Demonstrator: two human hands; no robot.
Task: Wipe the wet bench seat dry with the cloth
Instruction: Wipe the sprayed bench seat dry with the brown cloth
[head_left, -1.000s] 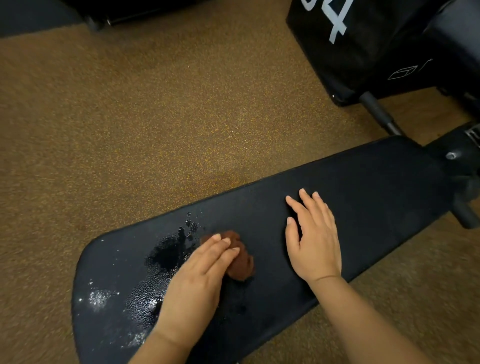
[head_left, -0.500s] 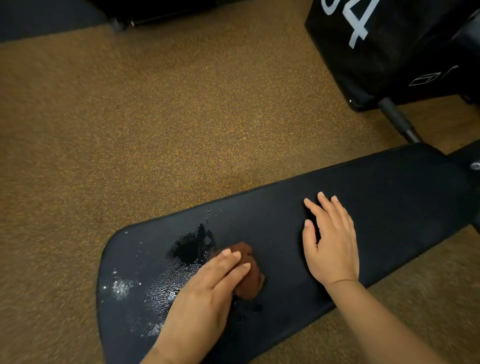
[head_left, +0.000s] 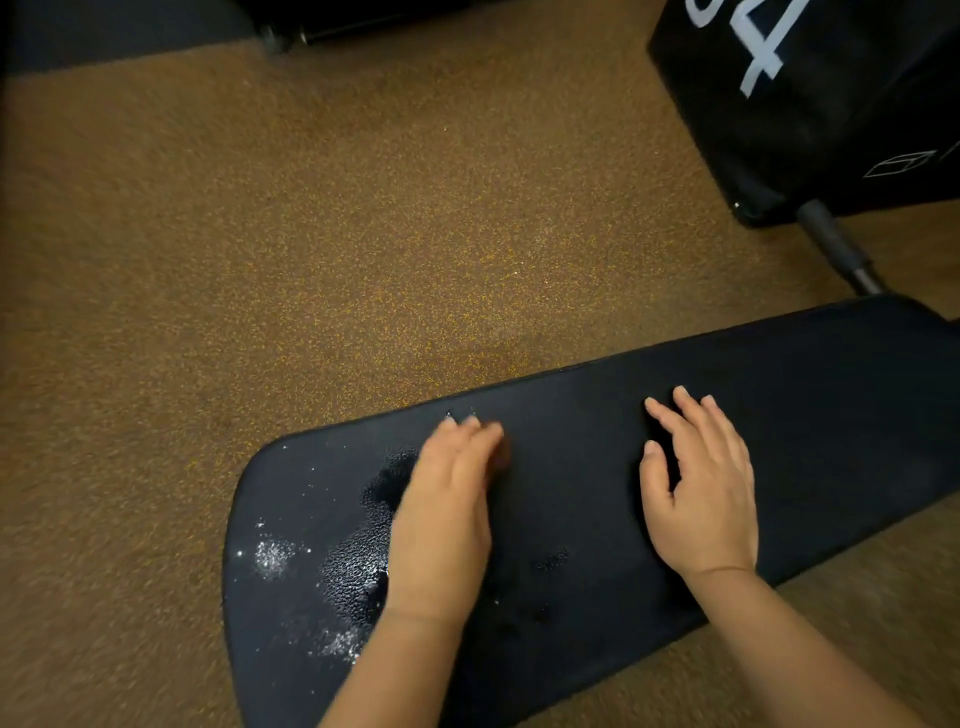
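Observation:
A long black padded bench seat (head_left: 831, 395) runs from lower left to right. Water drops and a wet sheen (head_left: 358, 566) glisten on its left part. My left hand (head_left: 447, 509) lies flat, fingers straight, pressing a small brown cloth (head_left: 502, 458) onto the seat; only a sliver of the cloth shows past the fingers. My right hand (head_left: 701, 483) rests flat on the dry middle of the seat, fingers spread and straight.
Brown speckled carpet-like floor (head_left: 311, 234) surrounds the bench. A black box with white markings (head_left: 810, 98) stands at top right, with a black metal bar (head_left: 836, 249) of the bench frame beside it. Dark equipment (head_left: 337, 21) lies along the top edge.
My left hand has pushed the cloth across the seat toward its far edge, now almost covering it. The right hand stays planted. The camera has shifted left.

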